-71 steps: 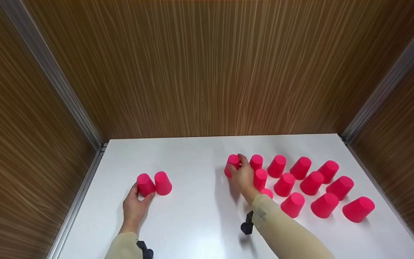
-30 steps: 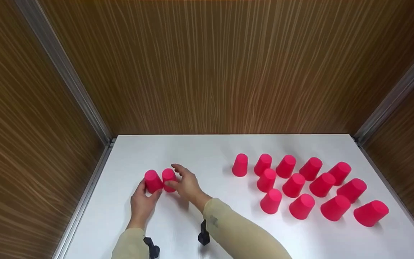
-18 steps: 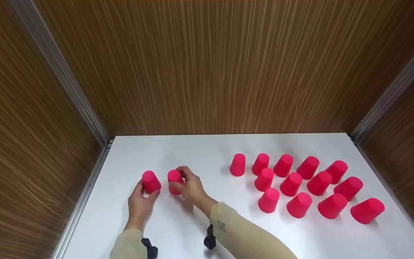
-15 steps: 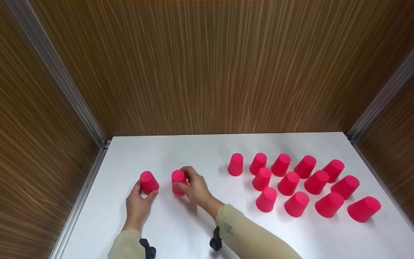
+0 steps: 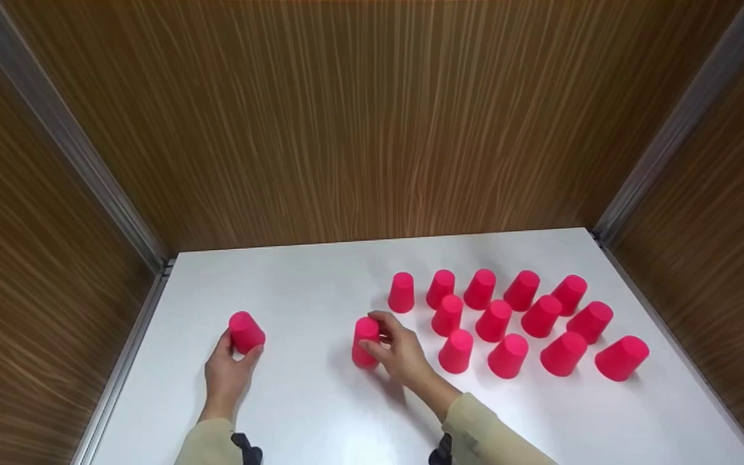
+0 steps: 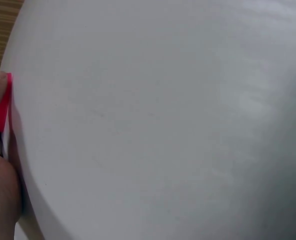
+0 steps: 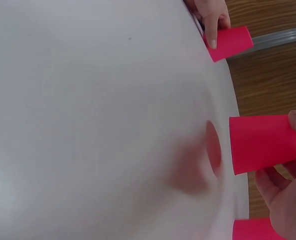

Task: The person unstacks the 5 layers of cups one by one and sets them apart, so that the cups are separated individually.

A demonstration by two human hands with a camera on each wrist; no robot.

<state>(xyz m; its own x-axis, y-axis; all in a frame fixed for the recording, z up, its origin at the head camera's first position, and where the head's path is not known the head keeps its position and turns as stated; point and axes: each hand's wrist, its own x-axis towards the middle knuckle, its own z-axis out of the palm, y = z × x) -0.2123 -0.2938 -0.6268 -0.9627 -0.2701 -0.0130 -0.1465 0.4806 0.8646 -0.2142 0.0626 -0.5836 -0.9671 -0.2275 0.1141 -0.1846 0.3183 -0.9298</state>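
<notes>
At the left of the white table, my left hand (image 5: 227,378) grips an upside-down pink cup (image 5: 247,332), thumb on its near side. The left wrist view catches only part of that cup (image 6: 2,112) at its edge. Nearer the middle, my right hand (image 5: 404,352) holds a second upside-down pink cup (image 5: 364,342) between thumb and fingers. In the right wrist view this cup (image 7: 258,142) is lifted off the table, its shadow apart from its rim.
Several more pink cups (image 5: 493,321) stand upside down in rows on the table's right half; the nearest back-row cup (image 5: 401,292) is behind my right hand. Wood-grain panels (image 5: 372,129) enclose the white tabletop (image 5: 294,413) at the back and sides.
My right hand went from the rows to the cup beside the left hand's cup, took hold of it and carried it right. My left hand keeps its grip.
</notes>
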